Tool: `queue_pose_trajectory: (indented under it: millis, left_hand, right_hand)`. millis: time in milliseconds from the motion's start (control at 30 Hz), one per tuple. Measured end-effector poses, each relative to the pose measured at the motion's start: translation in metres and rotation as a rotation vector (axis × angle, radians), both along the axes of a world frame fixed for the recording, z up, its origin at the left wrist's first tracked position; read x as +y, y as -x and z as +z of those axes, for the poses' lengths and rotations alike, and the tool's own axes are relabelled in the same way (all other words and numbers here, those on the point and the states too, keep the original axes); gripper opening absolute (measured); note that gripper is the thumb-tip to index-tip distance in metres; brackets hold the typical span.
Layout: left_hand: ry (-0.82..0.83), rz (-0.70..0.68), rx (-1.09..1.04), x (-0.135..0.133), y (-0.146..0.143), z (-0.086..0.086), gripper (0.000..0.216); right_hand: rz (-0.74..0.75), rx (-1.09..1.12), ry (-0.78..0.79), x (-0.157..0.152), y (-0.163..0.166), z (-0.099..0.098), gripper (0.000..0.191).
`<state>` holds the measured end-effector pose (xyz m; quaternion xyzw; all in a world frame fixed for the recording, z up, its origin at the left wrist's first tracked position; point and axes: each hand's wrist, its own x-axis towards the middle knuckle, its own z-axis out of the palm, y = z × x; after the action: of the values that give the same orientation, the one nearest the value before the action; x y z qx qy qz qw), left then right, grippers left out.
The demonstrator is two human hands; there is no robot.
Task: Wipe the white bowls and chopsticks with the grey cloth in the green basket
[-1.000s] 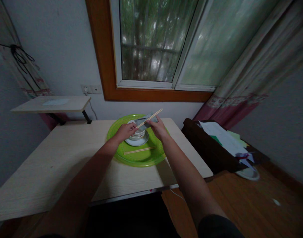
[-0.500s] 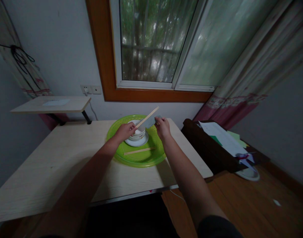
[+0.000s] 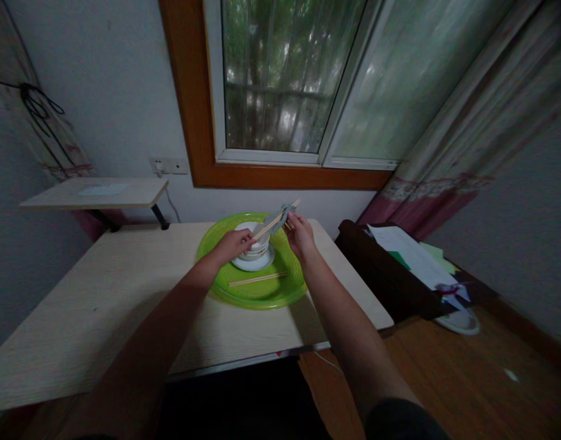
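My left hand (image 3: 237, 244) is closed on the near ends of a pair of light wooden chopsticks (image 3: 266, 229), which slant up to the right. In my right hand (image 3: 299, 234) a grey-blue cloth (image 3: 277, 223) is pinched and folded about the upper part of the chopsticks. Below them, white bowls (image 3: 255, 249) stand stacked on a white plate (image 3: 253, 265). These rest in a round green tray (image 3: 262, 302). More chopsticks (image 3: 257, 280) lie across the tray's near side.
The tray stands on a pale wooden table (image 3: 138, 287). At left is a small raised shelf (image 3: 97, 194) with a paper on it. A dark brown box-like piece (image 3: 390, 275) with papers stands right of the table, below a window (image 3: 280, 79).
The cloth has gone from hanging beside the chopsticks to being wrapped round their upper part. My right hand has turned slightly; my left hand has hardly moved.
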<state>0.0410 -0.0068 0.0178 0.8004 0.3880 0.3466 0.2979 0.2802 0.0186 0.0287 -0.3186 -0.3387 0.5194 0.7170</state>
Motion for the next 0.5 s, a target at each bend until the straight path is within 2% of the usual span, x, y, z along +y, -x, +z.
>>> queue_pose_trajectory:
  millis: [133,300,400,500]
  left_hand:
    - [0.013,-0.024,0.003,-0.0033,-0.0006,0.0035,0.032]
    - [0.053,-0.042,0.005,-0.0037,-0.002,0.0039,0.031]
    - [0.028,-0.019,0.029,-0.0021,-0.0015,0.004,0.036]
    - [-0.064,0.048,0.036,-0.0001,0.0008,0.0047,0.042]
  right_hand:
    - [0.021,0.049,-0.024,-0.0016,0.003,0.0017,0.036]
    - [0.044,-0.028,-0.062,-0.0044,0.0041,0.0025,0.033]
    - [-0.03,-0.061,-0.083,-0.0024,0.0019,0.0007,0.035]
    - [-0.151,-0.069,-0.087,0.0028,-0.0017,-0.0033,0.038]
